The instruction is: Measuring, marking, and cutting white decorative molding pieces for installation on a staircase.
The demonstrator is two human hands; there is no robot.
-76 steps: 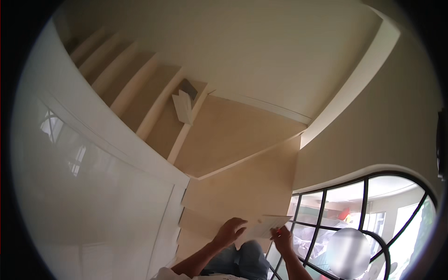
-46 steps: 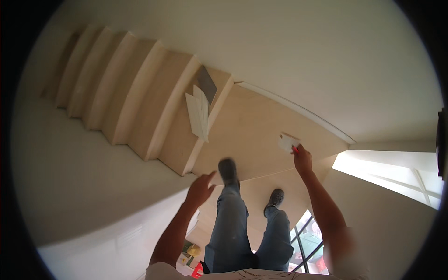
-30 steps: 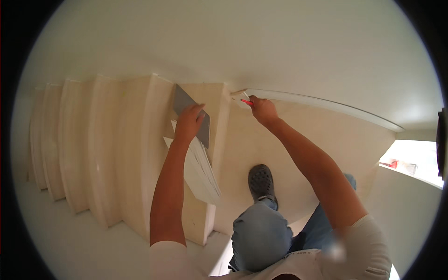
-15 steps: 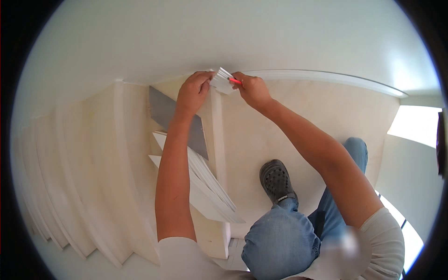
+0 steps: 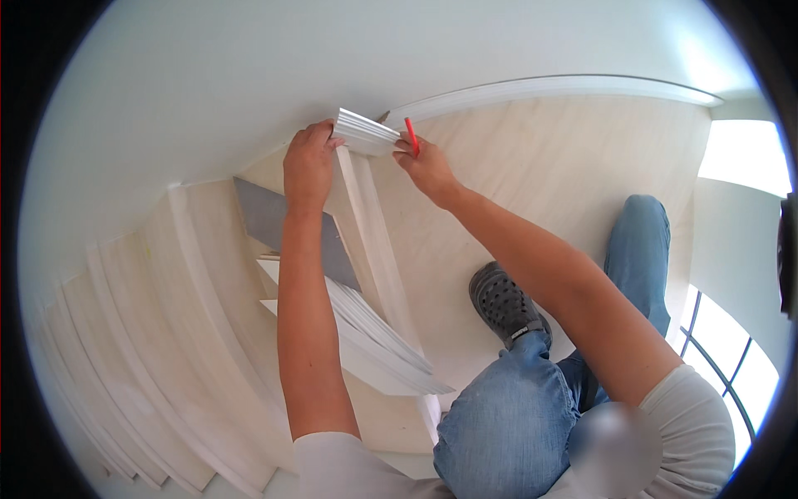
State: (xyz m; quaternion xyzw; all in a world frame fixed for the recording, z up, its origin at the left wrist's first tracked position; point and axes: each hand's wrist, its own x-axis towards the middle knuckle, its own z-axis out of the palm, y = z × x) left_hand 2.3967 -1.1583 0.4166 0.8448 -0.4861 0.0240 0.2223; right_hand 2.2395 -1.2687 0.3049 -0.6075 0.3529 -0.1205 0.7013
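A short piece of white grooved moulding is held at the wall near a step's corner. My left hand grips its left end with curled fingers. My right hand is closed around a slim red marking tool at the piece's right end. Long white skirting runs along the wall to the right. Below my hands lie a grey board and a stack of white strips on the step.
Pale stair treads fan out down the left side. My legs and grey clog rest on the landing. A white wall stands beyond. A black-framed window is at the right.
I have crouched on the landing and brought both hands to the wall. The piece in my right hand is now also held by my left hand, and the red tool has tilted upright.
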